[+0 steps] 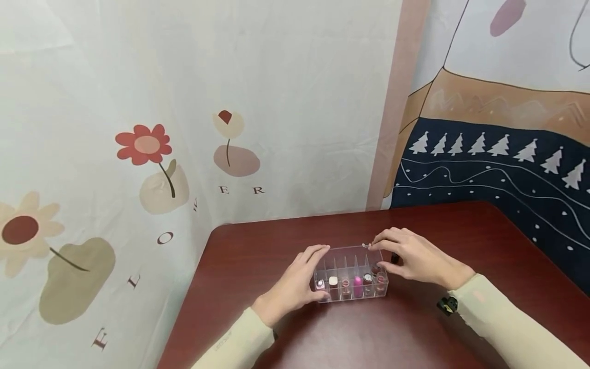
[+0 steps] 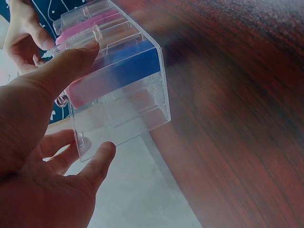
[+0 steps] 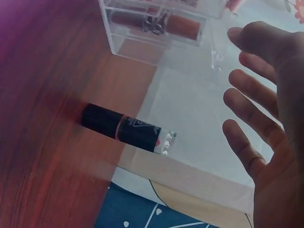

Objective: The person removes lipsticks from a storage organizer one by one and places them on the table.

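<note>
A clear plastic lipstick organizer [image 1: 352,256] stands on the table with several lipsticks in its front row, among them a bright pink tube [image 1: 358,287]. My left hand [image 1: 295,282] grips its left end, thumb at the front and fingers toward the back. A tube with a blue part [image 2: 137,59] shows through the end wall in the left wrist view. My right hand [image 1: 412,256] is spread loosely near the back right corner, holding nothing. A black lipstick tube [image 3: 122,126] stands on the table beside the organizer, partly hidden by this hand in the head view.
The reddish-brown wooden table [image 1: 258,246] has a rounded back left corner. Behind it hang a pale flower-printed cloth [image 1: 299,102] and a dark blue cloth with white trees [image 1: 484,164]. A small dark device [image 1: 447,306] sits at my right wrist.
</note>
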A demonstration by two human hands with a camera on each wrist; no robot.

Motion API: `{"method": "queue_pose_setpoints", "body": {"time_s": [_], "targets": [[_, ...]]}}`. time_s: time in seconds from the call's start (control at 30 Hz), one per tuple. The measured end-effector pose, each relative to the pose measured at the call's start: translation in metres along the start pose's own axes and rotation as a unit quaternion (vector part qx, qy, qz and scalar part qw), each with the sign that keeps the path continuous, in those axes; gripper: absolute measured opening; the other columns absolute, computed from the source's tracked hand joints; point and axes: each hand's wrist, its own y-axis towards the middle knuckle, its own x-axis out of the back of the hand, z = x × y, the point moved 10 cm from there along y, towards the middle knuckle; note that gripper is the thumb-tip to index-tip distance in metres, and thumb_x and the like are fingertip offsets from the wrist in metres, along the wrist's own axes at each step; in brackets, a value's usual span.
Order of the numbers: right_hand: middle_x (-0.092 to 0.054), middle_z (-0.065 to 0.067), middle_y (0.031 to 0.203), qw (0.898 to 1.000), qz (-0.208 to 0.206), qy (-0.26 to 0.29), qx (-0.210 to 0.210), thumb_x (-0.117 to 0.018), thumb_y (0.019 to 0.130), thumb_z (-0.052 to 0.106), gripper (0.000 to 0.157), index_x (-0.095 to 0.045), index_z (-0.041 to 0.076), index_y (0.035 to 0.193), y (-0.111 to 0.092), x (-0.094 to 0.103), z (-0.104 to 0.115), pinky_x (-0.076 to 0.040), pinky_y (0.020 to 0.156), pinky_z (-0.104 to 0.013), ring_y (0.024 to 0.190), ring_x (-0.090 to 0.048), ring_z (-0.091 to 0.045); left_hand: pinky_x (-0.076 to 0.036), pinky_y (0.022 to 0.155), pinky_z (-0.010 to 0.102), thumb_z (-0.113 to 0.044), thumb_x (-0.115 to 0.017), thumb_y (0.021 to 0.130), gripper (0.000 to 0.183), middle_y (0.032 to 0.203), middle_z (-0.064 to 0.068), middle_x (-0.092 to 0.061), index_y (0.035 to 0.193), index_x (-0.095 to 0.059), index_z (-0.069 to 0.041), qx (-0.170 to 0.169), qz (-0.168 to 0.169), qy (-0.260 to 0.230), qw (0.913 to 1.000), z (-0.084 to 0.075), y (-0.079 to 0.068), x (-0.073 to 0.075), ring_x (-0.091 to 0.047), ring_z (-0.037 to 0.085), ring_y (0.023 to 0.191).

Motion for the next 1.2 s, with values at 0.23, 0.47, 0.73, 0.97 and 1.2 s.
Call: {"method": "queue_pose_setpoints", "body": {"time_s": [0.23, 0.47, 0.73, 0.97, 1.2], "targets": [[-0.082, 0.006, 0.123, 1.000, 0.023, 0.001, 0.007, -0.104, 0.086, 0.021, 0.037, -0.088, 0.021, 0.120, 0.000, -0.012, 0.006, -0.066, 0.092, -0.039, 0.109, -0.071, -0.014, -0.058, 0.127, 0.053, -0.026, -0.108, 0.085, 0.114, 0.177, 0.009, -0.051, 0.178, -0.043, -0.011, -0.006, -0.013, -0.004, 0.9999, 0.000, -0.001, 0.001, -0.062, 0.037, 0.149], [-0.084, 0.005, 0.115, 0.998, 0.064, -0.002, -0.021, -0.100, 0.090, 0.017, 0.029, -0.090, 0.021, 0.118, 0.006, -0.016, 0.006, -0.066, 0.091, -0.041, 0.107, -0.072, -0.016, -0.058, 0.126, 0.053, -0.022, -0.108, 0.086, 0.113, 0.177, 0.011, -0.052, 0.178, -0.043, -0.010, -0.010, -0.017, -0.007, 0.9998, -0.002, 0.000, 0.004, -0.062, 0.039, 0.149], [-0.088, 0.007, 0.111, 0.991, 0.125, 0.018, -0.046, -0.099, 0.092, 0.014, 0.026, -0.092, 0.020, 0.117, 0.012, -0.022, 0.006, -0.061, 0.079, -0.033, 0.097, -0.068, -0.013, -0.058, 0.126, 0.053, -0.021, -0.108, 0.085, 0.114, 0.176, 0.011, -0.052, 0.178, -0.044, -0.009, -0.011, -0.018, -0.002, 0.9998, -0.001, 0.000, 0.000, -0.062, 0.040, 0.149], [-0.090, 0.005, 0.112, 0.985, 0.147, 0.058, -0.075, -0.098, 0.095, 0.014, 0.023, -0.093, 0.019, 0.116, 0.012, -0.031, 0.002, -0.063, 0.075, -0.026, 0.096, -0.071, -0.012, -0.058, 0.127, 0.053, -0.021, -0.108, 0.084, 0.114, 0.176, 0.011, -0.052, 0.178, -0.044, -0.010, -0.005, -0.017, 0.005, 0.9998, 0.000, -0.002, 0.000, -0.062, 0.040, 0.150], [-0.089, 0.005, 0.112, 0.985, 0.143, 0.064, -0.076, -0.097, 0.096, 0.014, 0.021, -0.092, 0.019, 0.116, 0.010, -0.030, -0.001, -0.061, 0.073, -0.024, 0.094, -0.071, -0.015, -0.057, 0.128, 0.053, -0.020, -0.107, 0.085, 0.113, 0.177, 0.011, -0.051, 0.178, -0.043, -0.010, -0.005, -0.016, 0.001, 0.9999, -0.002, 0.000, 0.000, -0.060, 0.039, 0.152]]}}
